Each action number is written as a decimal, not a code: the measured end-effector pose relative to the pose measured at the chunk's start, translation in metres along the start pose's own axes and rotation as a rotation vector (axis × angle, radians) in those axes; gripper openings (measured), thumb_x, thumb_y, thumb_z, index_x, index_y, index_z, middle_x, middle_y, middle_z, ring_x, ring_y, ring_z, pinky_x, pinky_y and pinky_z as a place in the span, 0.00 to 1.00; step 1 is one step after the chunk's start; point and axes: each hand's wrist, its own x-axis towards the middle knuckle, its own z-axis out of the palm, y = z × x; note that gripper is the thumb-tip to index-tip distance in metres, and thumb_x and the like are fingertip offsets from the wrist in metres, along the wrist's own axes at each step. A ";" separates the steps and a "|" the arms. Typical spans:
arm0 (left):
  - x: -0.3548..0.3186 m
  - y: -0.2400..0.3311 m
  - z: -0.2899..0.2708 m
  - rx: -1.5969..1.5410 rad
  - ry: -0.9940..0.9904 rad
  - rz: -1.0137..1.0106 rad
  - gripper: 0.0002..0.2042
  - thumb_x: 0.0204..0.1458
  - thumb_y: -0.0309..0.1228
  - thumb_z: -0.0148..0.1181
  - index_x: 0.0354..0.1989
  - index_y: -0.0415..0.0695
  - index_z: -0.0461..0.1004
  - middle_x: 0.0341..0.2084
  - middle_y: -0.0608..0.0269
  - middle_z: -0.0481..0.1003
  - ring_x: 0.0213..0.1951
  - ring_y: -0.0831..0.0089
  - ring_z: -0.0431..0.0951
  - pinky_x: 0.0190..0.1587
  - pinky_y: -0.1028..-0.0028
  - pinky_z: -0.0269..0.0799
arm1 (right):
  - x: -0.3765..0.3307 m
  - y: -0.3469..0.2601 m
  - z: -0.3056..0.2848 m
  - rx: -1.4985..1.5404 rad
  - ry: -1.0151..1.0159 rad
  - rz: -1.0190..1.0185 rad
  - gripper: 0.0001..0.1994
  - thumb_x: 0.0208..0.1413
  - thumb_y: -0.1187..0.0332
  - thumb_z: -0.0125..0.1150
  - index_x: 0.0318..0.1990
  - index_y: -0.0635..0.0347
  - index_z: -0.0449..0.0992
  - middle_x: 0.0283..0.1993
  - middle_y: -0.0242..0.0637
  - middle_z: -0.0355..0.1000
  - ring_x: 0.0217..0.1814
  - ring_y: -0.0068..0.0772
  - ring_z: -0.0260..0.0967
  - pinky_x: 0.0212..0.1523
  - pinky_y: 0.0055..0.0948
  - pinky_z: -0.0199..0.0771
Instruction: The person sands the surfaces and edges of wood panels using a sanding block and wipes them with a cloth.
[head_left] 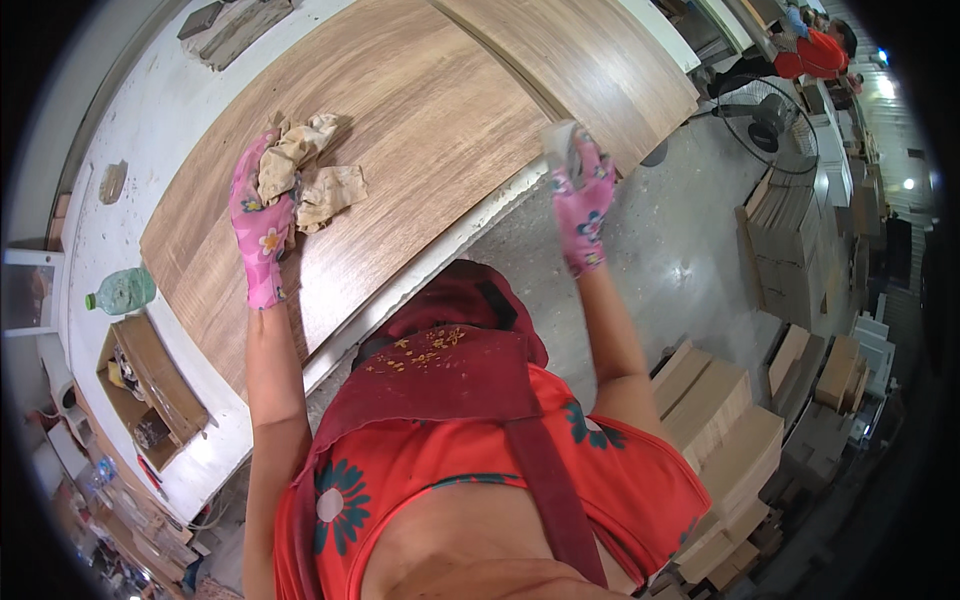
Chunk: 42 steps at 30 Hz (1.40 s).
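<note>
A pink flowered glove covers my left hand (262, 225), which is closed on a crumpled beige rag (290, 165) pressed to a wood-grain panel (400, 130). One loose fold of the rag lies flat on the panel beside the fingers. At the panel's right edge, my right hand (583, 205), gloved the same way and slightly blurred, grips a pale ring-shaped roll of tape (557, 143). A second wood-grain panel (590, 70) lies to the far right, with a dark gap between the two.
The panels lie on a white worktable (110, 235). On it are a green-capped bottle (124, 291), an open cardboard box (170, 385) and a dirty block (235, 32). A floor fan (768, 120), stacked boards (780, 240) and cartons (715, 410) stand right. Another person (815, 55) is far off.
</note>
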 end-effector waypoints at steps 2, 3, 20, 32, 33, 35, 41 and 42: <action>0.001 0.006 0.003 0.148 -0.009 0.009 0.30 0.40 0.12 0.57 0.58 0.38 0.64 0.55 0.57 0.68 0.58 0.67 0.66 0.62 0.71 0.57 | -0.034 -0.023 0.006 -0.065 -0.025 0.008 0.29 0.43 0.67 0.63 0.57 0.57 0.68 0.50 0.51 0.63 0.50 0.50 0.62 0.51 0.42 0.67; 0.001 0.008 0.003 0.150 -0.014 0.004 0.30 0.40 0.13 0.57 0.58 0.38 0.64 0.55 0.57 0.67 0.58 0.68 0.66 0.62 0.71 0.57 | -0.055 -0.034 0.008 -0.081 -0.075 -0.033 0.30 0.43 0.65 0.63 0.58 0.57 0.67 0.50 0.51 0.62 0.51 0.50 0.61 0.51 0.44 0.66; -0.001 -0.002 -0.002 -0.019 -0.016 0.018 0.33 0.34 0.13 0.56 0.57 0.36 0.64 0.56 0.54 0.67 0.58 0.64 0.66 0.62 0.69 0.58 | -0.014 0.021 0.010 0.004 0.122 -0.093 0.25 0.41 0.72 0.64 0.52 0.57 0.72 0.47 0.48 0.67 0.47 0.49 0.65 0.47 0.41 0.67; -0.015 0.000 -0.065 0.121 0.029 -0.051 0.31 0.40 0.14 0.60 0.58 0.40 0.65 0.53 0.58 0.70 0.56 0.68 0.68 0.59 0.73 0.61 | -0.104 -0.078 0.011 -0.028 -0.414 -0.767 0.26 0.39 0.54 0.67 0.50 0.44 0.74 0.50 0.36 0.66 0.54 0.38 0.63 0.48 0.38 0.67; -0.018 0.009 -0.094 0.342 0.034 0.013 0.31 0.39 0.14 0.60 0.57 0.41 0.66 0.53 0.58 0.70 0.56 0.67 0.68 0.60 0.73 0.60 | -0.098 -0.072 0.003 0.099 -0.577 -0.440 0.26 0.40 0.54 0.67 0.51 0.44 0.74 0.51 0.36 0.66 0.56 0.39 0.61 0.50 0.40 0.65; -0.035 0.010 -0.156 0.689 0.122 0.122 0.31 0.37 0.14 0.62 0.56 0.40 0.68 0.53 0.60 0.70 0.56 0.66 0.68 0.60 0.72 0.59 | -0.088 -0.034 0.004 -0.177 -0.494 -0.591 0.25 0.37 0.58 0.69 0.48 0.46 0.75 0.53 0.38 0.65 0.57 0.44 0.59 0.50 0.43 0.62; -0.071 0.002 -0.191 0.002 0.086 -0.102 0.25 0.46 0.20 0.54 0.57 0.40 0.64 0.49 0.57 0.70 0.51 0.68 0.69 0.56 0.73 0.62 | -0.096 -0.110 0.022 -0.043 -0.780 -0.887 0.24 0.43 0.51 0.64 0.49 0.47 0.76 0.56 0.34 0.65 0.61 0.40 0.55 0.57 0.39 0.56; -0.066 0.013 -0.180 0.335 0.116 0.178 0.27 0.43 0.21 0.55 0.57 0.41 0.64 0.50 0.56 0.69 0.52 0.66 0.69 0.57 0.72 0.62 | -0.108 -0.134 0.033 -0.042 -0.635 -1.125 0.28 0.43 0.49 0.64 0.54 0.47 0.72 0.57 0.34 0.64 0.62 0.40 0.54 0.59 0.39 0.52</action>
